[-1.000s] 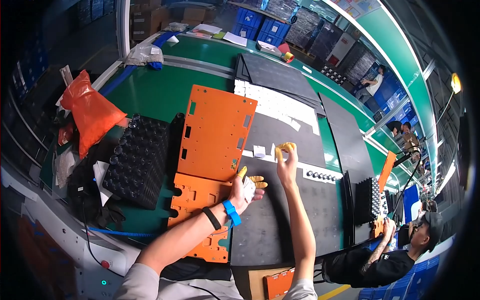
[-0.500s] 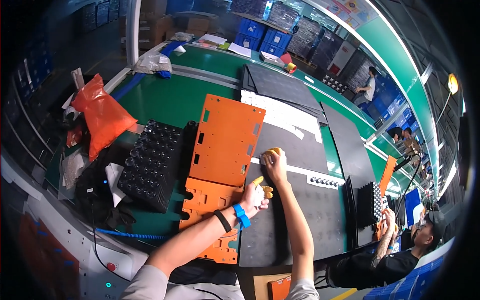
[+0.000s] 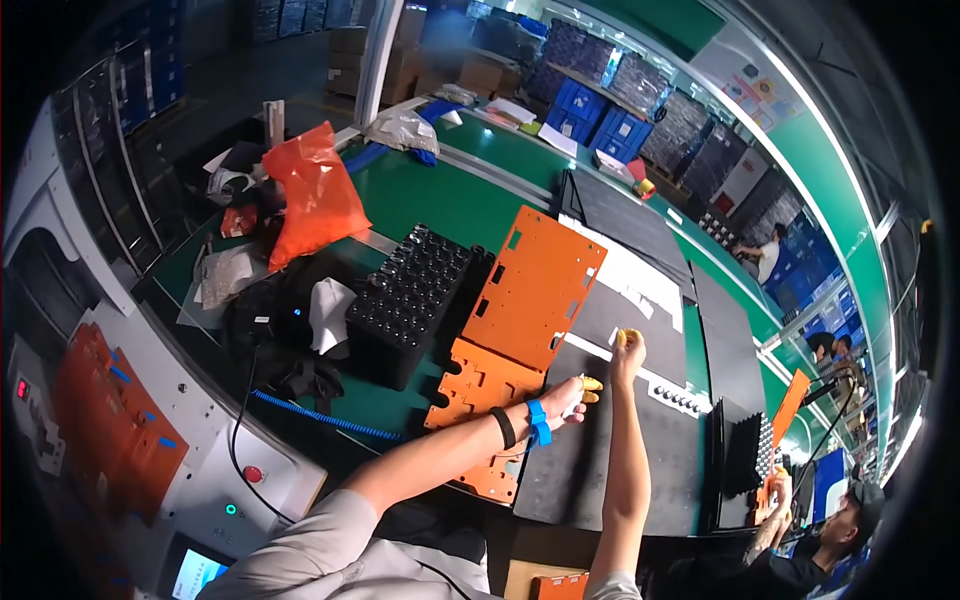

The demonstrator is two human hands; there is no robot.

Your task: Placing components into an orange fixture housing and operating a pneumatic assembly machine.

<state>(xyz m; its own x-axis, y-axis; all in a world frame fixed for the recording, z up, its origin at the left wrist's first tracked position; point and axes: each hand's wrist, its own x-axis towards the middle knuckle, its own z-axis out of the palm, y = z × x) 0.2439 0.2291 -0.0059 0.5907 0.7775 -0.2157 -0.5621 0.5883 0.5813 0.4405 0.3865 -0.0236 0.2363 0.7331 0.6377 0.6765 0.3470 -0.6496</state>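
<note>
My left hand (image 3: 572, 401), with yellow fingertip covers, is curled around a small white piece whose kind I cannot make out. A blue wrist strap (image 3: 539, 422) and a black band circle that arm. Just to the right, my right hand (image 3: 628, 356) pinches its covered fingertips together over the dark mat (image 3: 570, 470); a bit of white shows at them, too small to name. A white strip (image 3: 588, 347) lies close to both hands. Left of them are an upright orange perforated panel (image 3: 535, 290) and a flatter orange plate with cutouts (image 3: 490, 385).
Further left stand a black block of round cells (image 3: 410, 300) and an orange plastic bag (image 3: 312, 195). A white strip with several round dark parts (image 3: 678, 396) lies right of my hands. At lower right a co-worker (image 3: 830, 530) handles another orange panel. Dark sheets (image 3: 625, 215) lie behind.
My view has swung left, so the whole scene sits further right, and more of the machine at lower left shows. Against the orange panel, my right hand has come slightly nearer and rightward.
</note>
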